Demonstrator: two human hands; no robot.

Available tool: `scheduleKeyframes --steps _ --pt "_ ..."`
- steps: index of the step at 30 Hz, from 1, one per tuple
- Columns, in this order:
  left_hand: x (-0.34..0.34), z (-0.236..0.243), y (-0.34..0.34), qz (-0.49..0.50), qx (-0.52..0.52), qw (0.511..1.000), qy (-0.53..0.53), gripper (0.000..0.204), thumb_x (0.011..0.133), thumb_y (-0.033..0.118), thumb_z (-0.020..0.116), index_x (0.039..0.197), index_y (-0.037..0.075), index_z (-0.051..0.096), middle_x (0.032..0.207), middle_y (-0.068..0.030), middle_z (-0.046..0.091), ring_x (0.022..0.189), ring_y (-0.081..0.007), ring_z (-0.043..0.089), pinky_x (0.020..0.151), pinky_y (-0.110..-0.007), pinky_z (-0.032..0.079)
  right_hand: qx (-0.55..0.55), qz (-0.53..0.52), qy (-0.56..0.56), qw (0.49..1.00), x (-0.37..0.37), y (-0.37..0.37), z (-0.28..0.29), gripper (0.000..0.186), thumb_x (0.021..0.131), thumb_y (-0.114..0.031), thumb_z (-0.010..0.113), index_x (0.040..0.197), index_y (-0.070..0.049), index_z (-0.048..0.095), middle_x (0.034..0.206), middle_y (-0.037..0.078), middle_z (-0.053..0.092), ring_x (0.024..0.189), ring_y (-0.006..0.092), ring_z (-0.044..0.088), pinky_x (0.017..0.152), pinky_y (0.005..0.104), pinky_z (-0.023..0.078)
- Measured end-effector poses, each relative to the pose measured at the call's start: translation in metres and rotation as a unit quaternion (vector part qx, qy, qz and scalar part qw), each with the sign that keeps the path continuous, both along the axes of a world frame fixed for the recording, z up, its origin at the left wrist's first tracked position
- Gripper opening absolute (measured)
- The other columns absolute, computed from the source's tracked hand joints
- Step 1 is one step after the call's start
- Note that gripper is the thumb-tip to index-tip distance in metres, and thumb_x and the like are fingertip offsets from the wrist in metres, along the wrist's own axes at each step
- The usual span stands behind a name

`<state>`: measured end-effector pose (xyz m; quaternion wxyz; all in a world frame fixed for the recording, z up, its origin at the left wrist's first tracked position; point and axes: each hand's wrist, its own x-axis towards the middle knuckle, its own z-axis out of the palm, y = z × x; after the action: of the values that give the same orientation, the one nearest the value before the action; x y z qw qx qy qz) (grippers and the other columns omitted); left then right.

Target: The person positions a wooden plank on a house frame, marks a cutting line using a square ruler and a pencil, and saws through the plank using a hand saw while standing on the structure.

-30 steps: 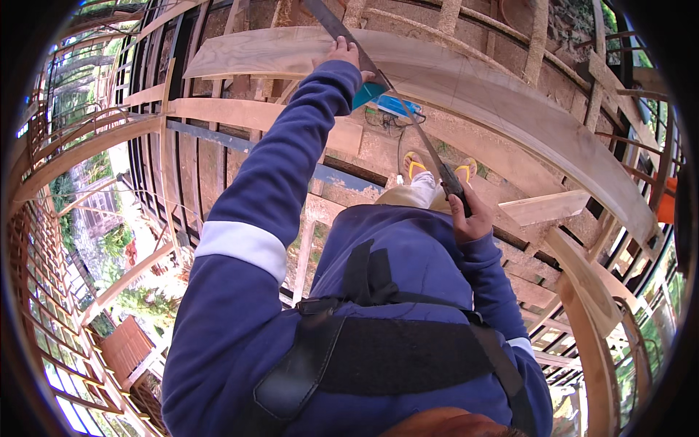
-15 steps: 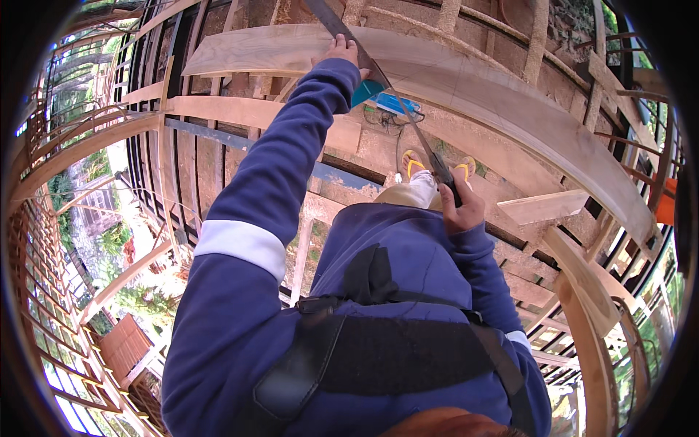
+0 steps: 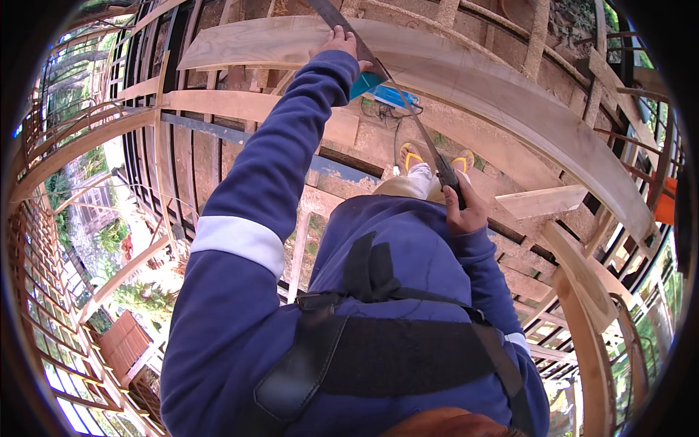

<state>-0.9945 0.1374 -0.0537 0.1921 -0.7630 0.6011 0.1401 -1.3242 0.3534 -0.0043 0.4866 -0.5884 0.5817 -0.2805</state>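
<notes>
Evidently the right grip [image 3: 467,209] is closed around the handle [image 3: 448,182] of a long dark blade [image 3: 366,52], which runs forward to the left grip [image 3: 336,45], over the pale board [image 3: 510,102]; whether the left one pinches it, I can't tell. Good control probably wants left fingers clear of the edge. The teal piece [image 3: 366,84] just bodyward of the left grip shows no contents.
</notes>
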Motion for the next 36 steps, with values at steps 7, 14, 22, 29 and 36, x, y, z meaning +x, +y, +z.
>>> scheduleKeyframes --steps 7,14,22,29,36 --pt "-0.009 0.014 0.001 0.006 0.014 1.0 0.006 0.092 0.082 0.056 0.07 0.153 0.014 0.027 0.163 -0.0043 0.017 0.149 -0.0189 0.019 0.113 -0.058 0.03 -0.012 -0.008 0.006 1.0 -0.017 0.022 -0.004 0.036 0.089 -0.013 0.065 0.123 -0.001 0.062 0.1 0.022 0.069 0.091 0.0335 0.07 0.081 0.0374 0.053" --pt "-0.003 0.005 0.001 0.0 0.024 1.0 0.002 0.092 0.082 0.056 0.07 0.153 0.015 0.028 0.163 -0.0047 0.017 0.149 -0.0203 0.019 0.114 -0.059 0.028 0.009 -0.012 0.01 1.0 -0.015 0.021 0.0 0.035 0.089 -0.014 0.066 0.122 -0.002 0.063 0.099 0.023 0.068 0.092 0.0355 0.069 0.081 0.0381 0.053" --pt "-0.009 0.011 0.001 0.006 0.02 1.0 0.005 0.091 0.082 0.056 0.07 0.153 0.016 0.027 0.163 -0.0046 0.016 0.149 -0.0204 0.019 0.114 -0.059 0.028 -0.033 -0.003 0.017 0.999 -0.019 0.028 -0.015 0.037 0.09 -0.017 0.066 0.123 -0.001 0.062 0.101 0.024 0.068 0.089 0.0372 0.069 0.08 0.0388 0.053" --pt "-0.001 0.001 0.001 0.003 0.008 1.0 0.001 0.091 0.083 0.057 0.068 0.153 0.016 0.027 0.163 -0.0038 0.016 0.149 -0.02 0.019 0.114 -0.059 0.028 -0.049 0.0 0.0 0.999 -0.02 0.031 -0.028 0.036 0.09 -0.016 0.066 0.123 -0.001 0.061 0.099 0.023 0.068 0.092 0.0344 0.07 0.08 0.0379 0.053" --pt "0.005 -0.008 0.002 -0.013 -0.019 1.0 -0.001 0.09 0.083 0.057 0.068 0.152 0.016 0.028 0.163 -0.0037 0.016 0.149 -0.0202 0.02 0.113 -0.059 0.028 -0.026 -0.009 -0.02 0.999 0.0 0.014 -0.028 0.034 0.091 -0.013 0.065 0.122 0.0 0.062 0.094 0.02 0.069 0.087 0.0312 0.07 0.08 0.0348 0.053"
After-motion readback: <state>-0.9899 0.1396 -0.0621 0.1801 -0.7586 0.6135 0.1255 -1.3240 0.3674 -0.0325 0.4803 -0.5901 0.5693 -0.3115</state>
